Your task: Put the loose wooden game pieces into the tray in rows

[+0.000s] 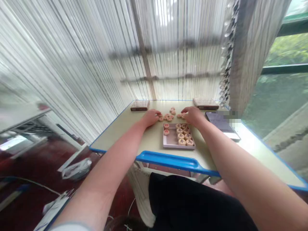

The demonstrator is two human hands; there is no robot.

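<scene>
Left forearm (115, 150) and right forearm (231, 147) reach forward above black cloth (192, 202) to a pale table (115, 130). Along its near edge runs a blue trough (168, 159). Beyond that sits an open box (172, 141), with two red-marked pieces (166, 132) at its left side and eight dark-marked pieces (182, 141) in two columns at its right. Right of the right hand, a phone (218, 121) lies on the table. Just past the box are loose pieces (169, 119). The left hand (151, 117) has its fingers bent and partly open at the left end of them; the right hand (193, 115) curls its fingers down over those at the right. Whether either grips one, I cannot tell. Farther back lie two flat cases (140, 105), then a striped curtain (168, 67)
</scene>
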